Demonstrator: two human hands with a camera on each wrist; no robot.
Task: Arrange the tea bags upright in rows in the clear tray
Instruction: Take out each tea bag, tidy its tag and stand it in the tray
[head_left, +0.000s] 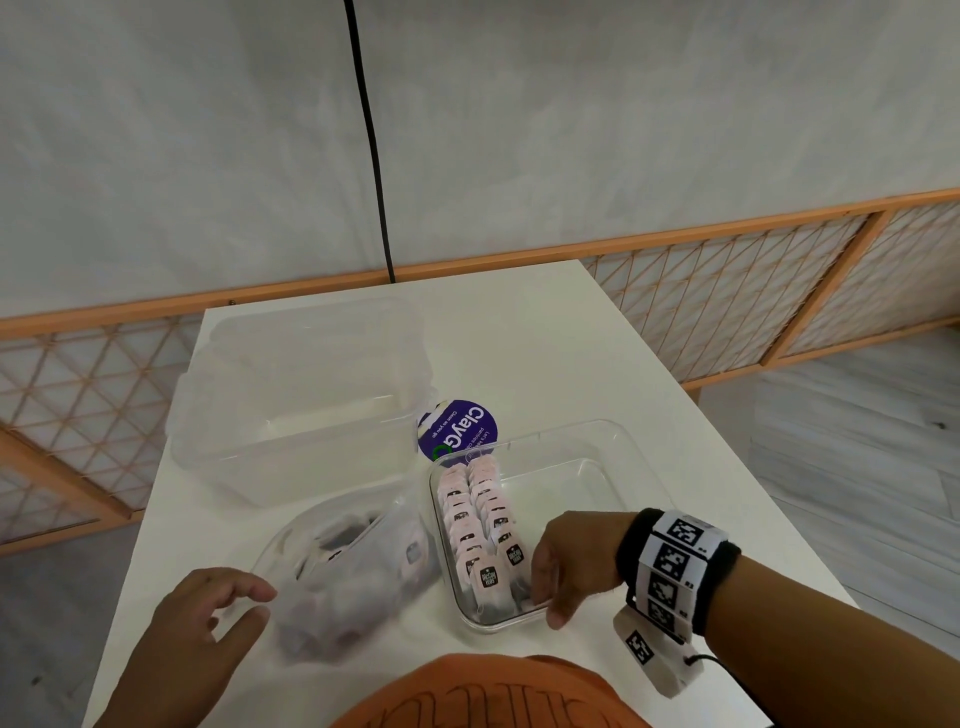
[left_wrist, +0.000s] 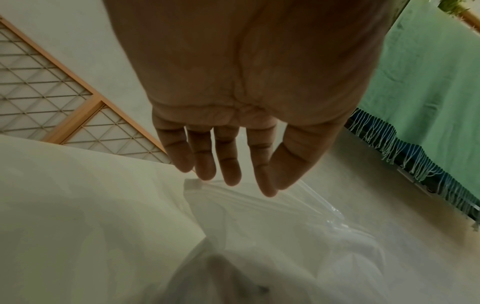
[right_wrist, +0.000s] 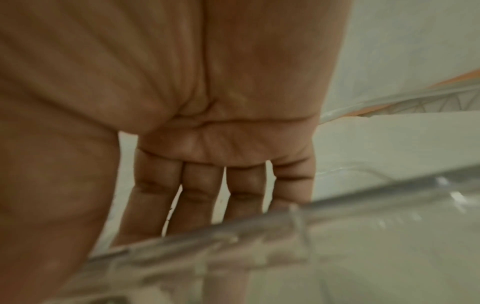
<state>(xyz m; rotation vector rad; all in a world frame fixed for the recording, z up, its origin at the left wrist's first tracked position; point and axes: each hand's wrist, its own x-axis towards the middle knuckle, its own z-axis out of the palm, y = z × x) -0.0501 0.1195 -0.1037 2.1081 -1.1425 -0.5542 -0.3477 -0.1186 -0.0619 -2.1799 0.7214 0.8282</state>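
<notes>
**Risk: front bags tip as R hand works the tray's near corner**

Right hand (head_left: 563, 564) reaches into the near end of the clear rectangular plastic tray (head_left: 613, 447), fingers bent down beside the front pink paper tea bags (head_left: 475, 525), thumb outside the rim; can't tell whether it pinches a bag. Two upright rows run away from that hand, w/ bare tray floor beyond its knuckles. Left hand (head_left: 195, 631) hovers, fingers loosely spread, holding nothing, just beside the soft clear plastic bag of loose tea bags (head_left: 358, 577). Likely trouble: nudging the light front bags topples the rows; pressing the rim could slide the tray.
</notes>
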